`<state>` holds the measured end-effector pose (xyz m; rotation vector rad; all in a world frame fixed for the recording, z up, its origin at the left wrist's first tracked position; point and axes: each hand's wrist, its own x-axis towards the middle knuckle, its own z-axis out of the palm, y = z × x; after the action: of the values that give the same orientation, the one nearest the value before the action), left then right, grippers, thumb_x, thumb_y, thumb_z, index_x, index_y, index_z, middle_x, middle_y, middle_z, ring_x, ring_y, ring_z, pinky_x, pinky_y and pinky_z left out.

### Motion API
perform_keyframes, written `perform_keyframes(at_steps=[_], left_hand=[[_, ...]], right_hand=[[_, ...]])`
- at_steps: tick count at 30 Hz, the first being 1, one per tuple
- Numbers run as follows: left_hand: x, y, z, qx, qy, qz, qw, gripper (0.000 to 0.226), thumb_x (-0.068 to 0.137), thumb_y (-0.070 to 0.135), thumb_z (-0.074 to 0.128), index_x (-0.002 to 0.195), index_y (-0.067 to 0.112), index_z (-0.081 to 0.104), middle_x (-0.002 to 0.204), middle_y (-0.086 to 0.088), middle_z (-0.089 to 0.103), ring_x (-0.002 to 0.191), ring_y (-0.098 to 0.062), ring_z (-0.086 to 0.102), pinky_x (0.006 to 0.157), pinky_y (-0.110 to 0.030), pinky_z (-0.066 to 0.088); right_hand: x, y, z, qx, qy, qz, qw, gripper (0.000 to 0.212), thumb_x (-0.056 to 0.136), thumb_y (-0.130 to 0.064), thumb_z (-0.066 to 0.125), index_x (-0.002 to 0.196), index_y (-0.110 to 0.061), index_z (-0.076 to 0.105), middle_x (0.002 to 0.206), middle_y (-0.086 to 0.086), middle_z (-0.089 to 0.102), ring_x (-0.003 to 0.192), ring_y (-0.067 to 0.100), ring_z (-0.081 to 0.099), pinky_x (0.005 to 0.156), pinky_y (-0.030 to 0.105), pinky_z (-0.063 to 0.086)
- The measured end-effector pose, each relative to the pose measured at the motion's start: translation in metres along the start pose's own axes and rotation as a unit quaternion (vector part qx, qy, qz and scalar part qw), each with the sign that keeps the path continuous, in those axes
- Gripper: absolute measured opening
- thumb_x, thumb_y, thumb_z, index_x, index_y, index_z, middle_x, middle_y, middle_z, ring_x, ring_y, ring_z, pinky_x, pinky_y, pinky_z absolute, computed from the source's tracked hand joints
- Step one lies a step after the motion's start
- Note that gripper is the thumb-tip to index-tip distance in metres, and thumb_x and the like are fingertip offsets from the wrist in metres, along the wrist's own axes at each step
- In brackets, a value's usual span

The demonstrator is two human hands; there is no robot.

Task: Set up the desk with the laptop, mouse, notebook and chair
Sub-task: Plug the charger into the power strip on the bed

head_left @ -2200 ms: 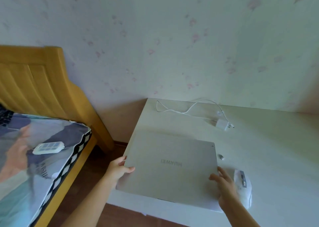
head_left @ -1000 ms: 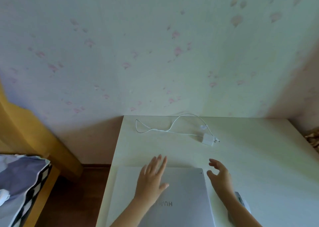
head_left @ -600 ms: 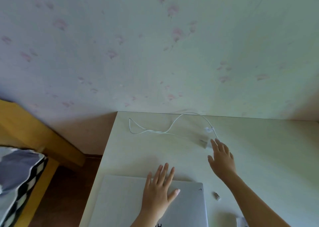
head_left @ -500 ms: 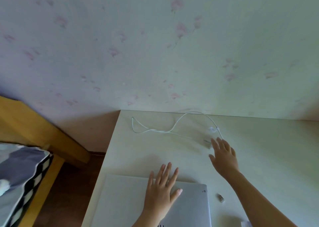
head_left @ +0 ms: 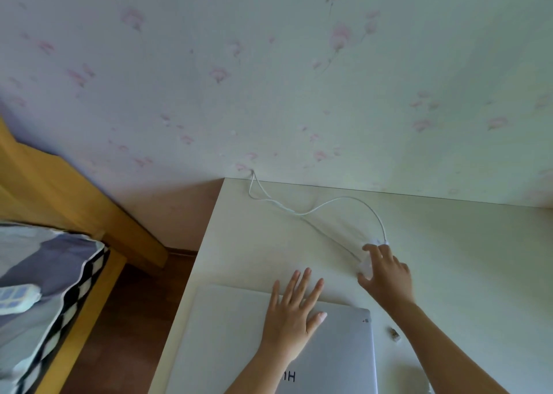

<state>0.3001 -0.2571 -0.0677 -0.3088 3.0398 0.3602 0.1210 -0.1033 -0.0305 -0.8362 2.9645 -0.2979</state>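
Note:
A closed silver laptop (head_left: 227, 339) lies flat at the near left of the pale desk (head_left: 484, 274). My left hand (head_left: 294, 313) rests palm down on the far edge of its lid, fingers spread. My right hand (head_left: 386, 274) is farther back on the desk, with thumb and fingers curled around a white charger plug (head_left: 364, 265). The plug's white cable (head_left: 338, 201) loops back to the wall at the desk's far left corner. A small USB dongle (head_left: 395, 333) lies just right of the laptop. The mouse, notebook and chair do not show clearly.
A flowered wall stands right behind the desk. A wooden headboard (head_left: 59, 190) and a bed with patterned bedding (head_left: 45, 274) are on the left, with a white remote-like object (head_left: 16, 299) on it. Brown floor shows in the gap between the bed and the desk.
My right hand reached forward from beside the laptop to the charger plug and closed on it. The cable's far end has shifted toward the wall. My left hand stayed on the lid.

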Motion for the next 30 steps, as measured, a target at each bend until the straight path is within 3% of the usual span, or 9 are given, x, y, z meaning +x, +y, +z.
perform_keyframes(at_steps=[8, 12, 14, 16, 19, 22, 25, 28, 30], left_hand=[[-0.002, -0.001, -0.019, -0.021, 0.027, -0.028, 0.999, 0.079, 0.085, 0.066, 0.032, 0.151, 0.023, 0.028, 0.157, -0.004, 0.028, 0.143, -0.024, 0.029, 0.109, -0.050, 0.036], [-0.009, -0.011, -0.059, -0.141, 0.141, -0.022, 0.980, 0.082, 0.089, 0.060, 0.044, 0.153, 0.027, 0.004, 0.161, 0.004, 0.015, 0.148, -0.013, 0.013, 0.116, -0.042, 0.015], [-0.020, -0.019, -0.086, -0.225, 0.184, -0.014, 0.957, 0.082, 0.088, 0.043, 0.062, 0.151, 0.028, 0.014, 0.157, 0.011, 0.025, 0.144, -0.005, 0.022, 0.117, -0.039, 0.019], [-0.033, -0.036, -0.107, -0.260, 0.227, -0.010, 0.939, 0.076, 0.083, 0.028, 0.072, 0.146, 0.030, 0.029, 0.146, 0.014, 0.044, 0.131, -0.004, 0.041, 0.111, -0.036, 0.036], [-0.063, -0.074, -0.130, -0.309, 0.264, -0.015, 0.914, 0.064, 0.084, 0.025, 0.072, 0.140, 0.029, 0.041, 0.134, 0.011, 0.057, 0.121, -0.004, 0.053, 0.099, -0.032, 0.049], [-0.104, -0.117, -0.151, -0.355, 0.293, -0.056, 0.886, 0.060, 0.087, 0.028, 0.070, 0.140, 0.029, 0.043, 0.129, 0.010, 0.061, 0.113, -0.002, 0.059, 0.093, -0.025, 0.051], [-0.153, -0.168, -0.164, -0.383, 0.326, -0.099, 0.859, 0.059, 0.086, 0.024, 0.070, 0.139, 0.032, 0.044, 0.111, 0.004, 0.071, 0.096, -0.006, 0.068, 0.082, -0.030, 0.057], [-0.204, -0.230, -0.172, -0.416, 0.343, -0.148, 0.829, 0.060, 0.084, 0.010, 0.070, 0.132, 0.036, 0.047, 0.105, 0.004, 0.072, 0.093, -0.007, 0.069, 0.077, -0.036, 0.059], [-0.236, -0.273, -0.179, -0.443, 0.343, -0.186, 0.807, 0.061, 0.083, 0.002, 0.067, 0.129, 0.038, 0.047, 0.108, 0.007, 0.071, 0.096, -0.006, 0.069, 0.078, -0.039, 0.059]], right_hand=[[-0.033, -0.053, -0.019, 0.116, 0.098, -0.085, 0.985, 0.066, 0.060, -0.022, 0.078, 0.119, -0.017, 0.050, 0.108, 0.008, 0.060, 0.089, 0.030, 0.059, 0.075, 0.041, 0.047], [-0.046, -0.102, -0.039, 0.229, 0.125, -0.122, 0.958, 0.076, 0.060, -0.014, 0.081, 0.127, -0.018, 0.045, 0.115, 0.000, 0.061, 0.102, 0.019, 0.051, 0.086, 0.038, 0.049], [-0.052, -0.134, -0.049, 0.253, 0.126, -0.145, 0.948, 0.079, 0.062, -0.013, 0.081, 0.131, -0.019, 0.043, 0.115, -0.002, 0.061, 0.103, 0.016, 0.050, 0.089, 0.035, 0.047], [-0.058, -0.169, -0.058, 0.274, 0.125, -0.167, 0.939, 0.085, 0.063, -0.015, 0.082, 0.136, -0.020, 0.040, 0.111, -0.004, 0.061, 0.102, 0.015, 0.051, 0.089, 0.029, 0.044], [-0.071, -0.229, -0.068, 0.328, 0.102, -0.172, 0.923, 0.092, 0.066, -0.022, 0.083, 0.142, -0.028, 0.030, 0.110, -0.014, 0.058, 0.101, 0.004, 0.048, 0.086, 0.014, 0.038], [-0.089, -0.294, -0.070, 0.425, 0.074, -0.137, 0.891, 0.095, 0.065, -0.025, 0.083, 0.140, -0.038, 0.025, 0.110, -0.016, 0.059, 0.095, 0.006, 0.054, 0.080, 0.013, 0.041], [-0.109, -0.368, -0.063, 0.497, 0.036, -0.136, 0.856, 0.093, 0.064, -0.023, 0.085, 0.138, -0.035, 0.031, 0.111, -0.020, 0.060, 0.094, 0.002, 0.058, 0.079, 0.010, 0.043], [-0.128, -0.446, -0.044, 0.554, -0.039, -0.132, 0.821, 0.069, 0.067, -0.021, 0.084, 0.125, -0.032, 0.049, 0.108, -0.017, 0.065, 0.097, 0.001, 0.062, 0.078, 0.012, 0.049], [-0.138, -0.495, -0.027, 0.569, -0.079, -0.140, 0.807, 0.048, 0.071, -0.023, 0.081, 0.113, -0.030, 0.059, 0.103, -0.009, 0.070, 0.096, 0.009, 0.066, 0.081, 0.026, 0.053]])
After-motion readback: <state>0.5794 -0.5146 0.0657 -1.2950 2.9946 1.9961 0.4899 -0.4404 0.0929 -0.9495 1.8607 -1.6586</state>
